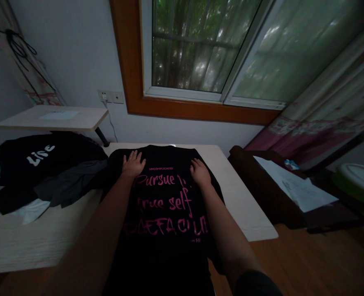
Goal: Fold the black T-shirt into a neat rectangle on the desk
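A black T-shirt (166,160) with pink lettering lies spread over the table, its collar end toward the window and its lower part hanging toward me over the near edge. My left hand (133,164) rests flat on the shirt near its left shoulder, fingers stretched out. On the right shoulder area lies my right hand (200,172), also flat with the fingers extended. Neither hand grips the cloth. My forearms cover parts of the shirt's sides and some of the printed letters.
On the table's left is a heap of dark clothes (67,164) under a small raised shelf (86,117). The pale table (246,205) ends at the right above a wooden floor. Beyond it stands a dark brown piece of furniture (258,189) with papers (295,185). A window (200,53) is behind.
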A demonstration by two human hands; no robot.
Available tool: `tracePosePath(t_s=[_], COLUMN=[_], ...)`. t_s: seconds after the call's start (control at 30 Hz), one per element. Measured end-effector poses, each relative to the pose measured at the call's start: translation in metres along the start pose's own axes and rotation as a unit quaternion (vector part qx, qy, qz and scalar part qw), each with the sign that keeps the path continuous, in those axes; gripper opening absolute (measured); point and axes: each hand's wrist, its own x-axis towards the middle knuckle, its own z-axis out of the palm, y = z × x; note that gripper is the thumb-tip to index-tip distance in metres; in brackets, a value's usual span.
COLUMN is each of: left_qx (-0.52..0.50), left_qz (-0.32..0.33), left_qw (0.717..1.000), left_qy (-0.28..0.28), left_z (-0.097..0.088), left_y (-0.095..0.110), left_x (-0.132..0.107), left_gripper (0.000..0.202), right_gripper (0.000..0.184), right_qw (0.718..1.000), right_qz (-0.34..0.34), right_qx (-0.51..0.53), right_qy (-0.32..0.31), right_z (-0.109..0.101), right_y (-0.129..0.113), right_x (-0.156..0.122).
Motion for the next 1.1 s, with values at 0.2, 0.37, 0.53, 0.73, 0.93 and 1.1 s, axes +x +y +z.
tracePosePath(t_s=[0.2, 0.37, 0.53, 0.73, 0.93, 1.1], left_qx=[0.012, 0.030, 0.007, -0.124, -0.153, -0.216], left_qz=[0.024, 0.049, 0.103, 0.080, -0.140, -0.223], left_qw=[1.000, 0.998, 0.993, 0.986, 0.960, 0.940], left_qy=[0.016, 0.039, 0.056, 0.082, 0.190, 0.142], left_z=[-0.002, -0.003, -0.003, -0.024, -0.059, -0.069], left_y=[-0.011, -0.022, -0.038, -0.067, -0.101, -0.117], left_x=[-0.020, -0.059, -0.110, -0.166, -0.206, -0.211], left_gripper=[0.066, 0.064, 0.062, 0.045, 0.047, 0.069], right_gripper=[0.044, 0.045, 0.045, 0.045, 0.044, 0.043], right_qw=[1.000, 0.999, 1.000, 0.999, 0.999, 0.999], right_qz=[-0.004, -0.007, -0.009, -0.012, -0.008, -0.016], right_qx=[0.022, 0.025, 0.027, 0.027, 0.031, 0.028], right_qy=[0.012, 0.020, 0.010, 0.013, 0.026, 0.033], right_z=[0.004, 0.003, 0.002, 0.002, 0.003, 0.003], right_y=[0.002, 0.003, 0.004, 0.003, 0.002, 0.002], right_x=[0.000, 0.000, 0.001, 0.000, -0.001, -0.002])
